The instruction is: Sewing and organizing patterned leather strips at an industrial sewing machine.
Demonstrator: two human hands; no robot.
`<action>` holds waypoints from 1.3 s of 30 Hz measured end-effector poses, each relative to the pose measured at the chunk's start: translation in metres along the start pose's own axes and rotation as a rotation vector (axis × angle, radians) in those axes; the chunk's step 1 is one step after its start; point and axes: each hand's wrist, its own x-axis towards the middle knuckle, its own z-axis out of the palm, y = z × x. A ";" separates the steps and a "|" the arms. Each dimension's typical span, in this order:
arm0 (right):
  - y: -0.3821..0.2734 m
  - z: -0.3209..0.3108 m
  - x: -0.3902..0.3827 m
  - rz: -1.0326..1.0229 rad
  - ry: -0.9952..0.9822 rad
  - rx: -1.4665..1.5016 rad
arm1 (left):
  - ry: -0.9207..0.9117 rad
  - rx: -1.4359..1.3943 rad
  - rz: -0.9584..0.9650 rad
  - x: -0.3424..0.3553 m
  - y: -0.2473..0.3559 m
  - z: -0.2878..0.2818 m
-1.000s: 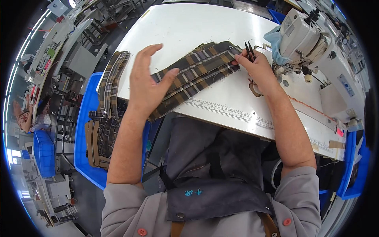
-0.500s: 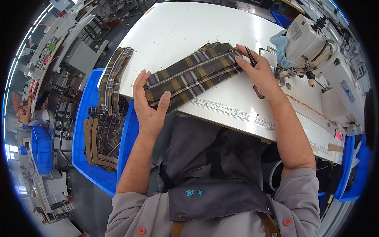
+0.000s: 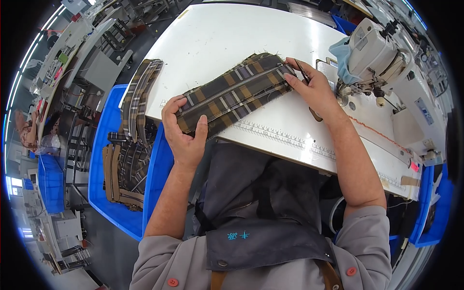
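Observation:
A stack of brown, black and white plaid fabric pieces [image 3: 241, 99] with frayed edges is held slanting over the white table. A metal zipper [image 3: 220, 98] runs lengthwise along the top piece. My left hand [image 3: 182, 137] grips the near left end, fingers curled over the far edge and thumb on top. At the other end my right hand [image 3: 316, 94] pinches the corner by the zipper's end between thumb and forefinger. Dark thread snips [image 3: 302, 72] rest within the right hand, blades pointing away; the palm hides their middle.
A white sewing machine [image 3: 374, 53] with a blue mask hung on it stands at the right. More plaid strips [image 3: 140, 99] drape over the table's left edge. Below is a blue bin [image 3: 118, 212] of zippered pieces. A printed ruler [image 3: 275, 135] follows the table's front edge.
My left fingers have curled down over the fabric's edge. The top piece has turned flatter, so the zipper shows more fully. My right hand has shifted slightly left.

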 end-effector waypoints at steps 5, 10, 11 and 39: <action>-0.006 0.003 -0.002 -0.010 0.037 0.029 | -0.001 0.032 0.012 -0.003 -0.001 -0.001; -0.004 0.003 -0.001 -0.007 0.031 0.002 | 0.044 0.035 0.084 -0.009 -0.009 0.006; -0.005 0.003 -0.002 -0.018 0.043 -0.039 | 0.044 0.031 0.085 -0.010 -0.011 0.006; 0.040 -0.138 -0.206 -0.172 0.649 -1.186 | 0.079 0.068 0.155 -0.027 -0.012 0.016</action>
